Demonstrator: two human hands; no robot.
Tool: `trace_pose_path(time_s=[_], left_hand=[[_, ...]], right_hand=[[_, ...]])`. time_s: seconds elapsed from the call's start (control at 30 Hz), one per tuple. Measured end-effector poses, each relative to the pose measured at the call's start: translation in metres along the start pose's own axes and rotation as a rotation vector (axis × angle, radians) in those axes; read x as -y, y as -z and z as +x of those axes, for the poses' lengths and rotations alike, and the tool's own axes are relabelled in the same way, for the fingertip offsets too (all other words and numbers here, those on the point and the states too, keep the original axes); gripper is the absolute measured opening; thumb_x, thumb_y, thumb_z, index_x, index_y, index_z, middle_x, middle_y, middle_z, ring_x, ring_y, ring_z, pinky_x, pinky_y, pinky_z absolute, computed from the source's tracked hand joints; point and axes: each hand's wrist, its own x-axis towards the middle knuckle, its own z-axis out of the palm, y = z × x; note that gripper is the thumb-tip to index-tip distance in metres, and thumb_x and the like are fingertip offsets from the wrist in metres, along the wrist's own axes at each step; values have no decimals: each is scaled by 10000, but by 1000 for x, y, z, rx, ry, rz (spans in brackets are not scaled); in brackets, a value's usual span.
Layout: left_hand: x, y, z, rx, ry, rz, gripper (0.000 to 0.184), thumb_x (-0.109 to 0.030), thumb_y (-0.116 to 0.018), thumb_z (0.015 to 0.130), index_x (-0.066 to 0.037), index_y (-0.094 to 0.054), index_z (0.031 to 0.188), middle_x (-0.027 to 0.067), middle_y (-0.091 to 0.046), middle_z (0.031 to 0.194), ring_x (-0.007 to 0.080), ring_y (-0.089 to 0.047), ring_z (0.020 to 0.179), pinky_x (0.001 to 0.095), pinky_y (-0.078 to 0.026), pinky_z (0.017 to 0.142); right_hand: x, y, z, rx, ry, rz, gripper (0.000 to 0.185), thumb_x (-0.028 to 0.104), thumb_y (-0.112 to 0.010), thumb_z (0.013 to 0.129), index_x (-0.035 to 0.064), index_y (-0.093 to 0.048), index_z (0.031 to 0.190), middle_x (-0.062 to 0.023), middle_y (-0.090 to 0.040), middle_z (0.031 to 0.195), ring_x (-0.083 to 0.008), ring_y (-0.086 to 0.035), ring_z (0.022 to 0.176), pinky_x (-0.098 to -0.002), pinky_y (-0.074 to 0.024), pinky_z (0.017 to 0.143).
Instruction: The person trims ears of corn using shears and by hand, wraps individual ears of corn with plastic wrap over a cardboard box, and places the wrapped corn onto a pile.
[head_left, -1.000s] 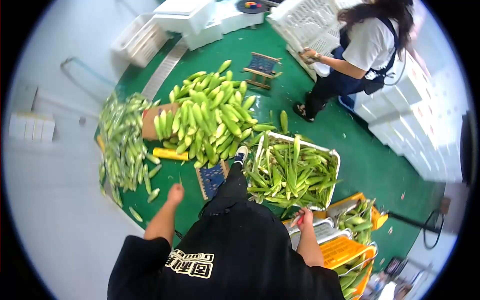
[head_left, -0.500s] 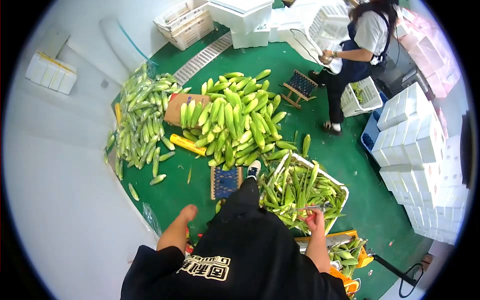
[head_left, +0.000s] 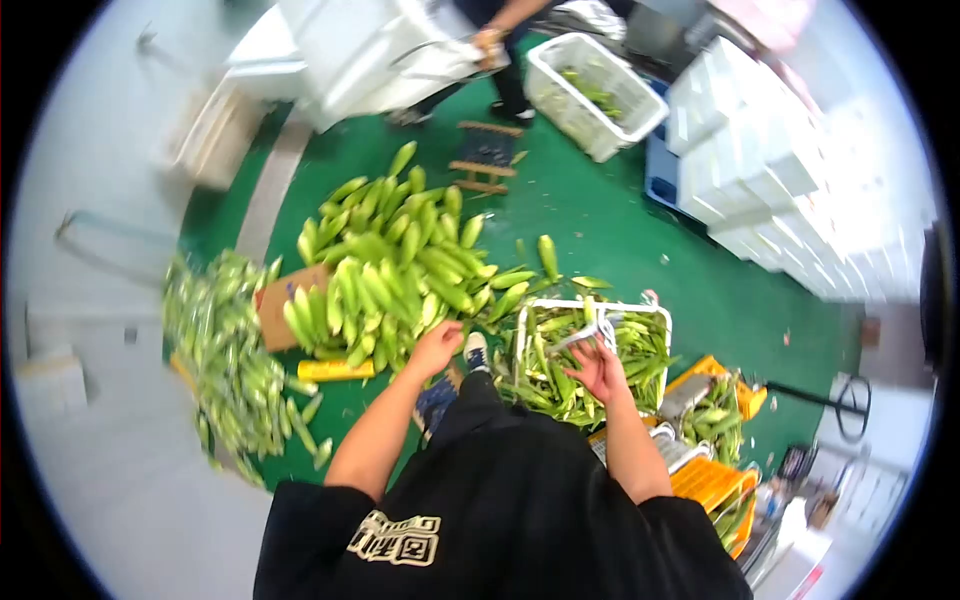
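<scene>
My right hand (head_left: 600, 372) is over the husk-filled white basket (head_left: 669, 345), its fingers partly spread around a slim grey metal-looking tool (head_left: 585, 335). Blur hides the tool's kind. Green corn husks (head_left: 560, 385) fill the basket beneath. My left hand (head_left: 437, 348) is by the near edge of a big pile of green corn ears (head_left: 400, 265), its fingers curled; whatever they hold, if anything, is hidden. Below that hand, a low stool with a blue woven seat (head_left: 437, 398) is partly covered by my leg.
Plastic-wrapped corn (head_left: 235, 350) lies left, by a cardboard box (head_left: 285, 305) and yellow roll (head_left: 335, 370). A co-worker's hand (head_left: 490, 45) grips a white container (head_left: 370, 60). Another stool (head_left: 487, 150), a corn basket (head_left: 600, 95), stacked white boxes (head_left: 745, 150) and orange crates (head_left: 715, 485) stand around.
My view has swung to the right. My left hand has reached forward toward the corn pile. The right hand has moved with the tool toward the basket's far rim. The co-worker has shifted the white container.
</scene>
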Motion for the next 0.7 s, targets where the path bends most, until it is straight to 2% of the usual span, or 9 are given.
trace_pose_path(time_s=[0.17, 0.23, 0.33, 0.4, 0.5, 0.57, 0.6, 0.67, 0.7], left_hand=[[68, 27, -1, 149, 209, -33, 373, -244, -699, 943, -14, -642, 1232, 87, -712, 1018, 196, -663, 934, 339, -522, 868], [112, 50, -8, 87, 271, -76, 283, -211, -675, 953, 4, -651, 1135, 73, -689, 928, 170, -639, 832, 321, -524, 783], [155, 96, -26, 0, 433, -296, 169, -150, -628, 968, -9, -632, 1061, 59, -648, 840, 149, -597, 724, 292, -495, 652], [162, 119, -44, -128, 545, -305, 128, -123, -612, 969, -16, -625, 1039, 50, -636, 810, 144, -589, 706, 284, -485, 623], [179, 147, -63, -225, 604, -292, 92, -114, -606, 960, -31, -635, 985, 36, -627, 791, 140, -591, 704, 276, -488, 630], [180, 152, -73, -285, 612, -294, 92, -115, -603, 955, -37, -641, 986, 34, -637, 808, 142, -598, 711, 277, -490, 637], [185, 151, -74, -322, 639, -311, 119, -108, -613, 941, -31, -641, 1027, 40, -660, 854, 146, -618, 742, 279, -511, 670], [184, 140, -73, -375, 634, -366, 116, -102, -617, 934, -34, -644, 1024, 42, -665, 874, 149, -628, 760, 281, -525, 695], [181, 133, -71, -403, 632, -396, 115, -99, -619, 930, -35, -646, 1022, 44, -667, 884, 150, -632, 769, 283, -532, 708]], right_hand=[[40, -105, 34, 233, 228, 70, 500, 325, -518, 1060, 250, -352, 1525, -119, -409, 1601, -283, -388, 1473, -634, -415, 1058], [55, -122, 48, 347, 227, 181, 389, 341, -565, 1047, 115, -537, 1363, -103, -684, 1101, -271, -666, 1041, -488, -519, 935], [81, -116, 61, 28, 373, -50, 362, 329, -666, 994, 46, -637, 1218, -21, -624, 816, -178, -605, 724, -350, -503, 698], [105, -99, 56, -279, 494, -282, 284, 248, -696, 963, 66, -675, 1179, -23, -696, 916, -165, -648, 870, -357, -515, 762], [138, -64, 17, -336, 474, -184, 304, 245, -649, 981, 103, -656, 1250, -54, -660, 1261, -193, -619, 1158, -441, -491, 1026], [153, 51, 19, -509, 448, -182, 297, 349, -678, 968, 83, -664, 1101, -35, -694, 929, -179, -657, 800, -335, -539, 680], [151, 13, -12, -709, 413, -69, 342, 400, -701, 953, 120, -634, 1137, -44, -619, 835, -205, -593, 644, -366, -480, 517], [137, -5, -38, -859, 497, 144, 309, 389, -739, 922, 121, -603, 994, -46, -612, 803, -238, -566, 588, -388, -482, 496], [130, 137, -31, -1019, 417, -121, 268, 350, -727, 928, 125, -606, 1012, -55, -582, 811, -237, -549, 592, -425, -506, 522]])
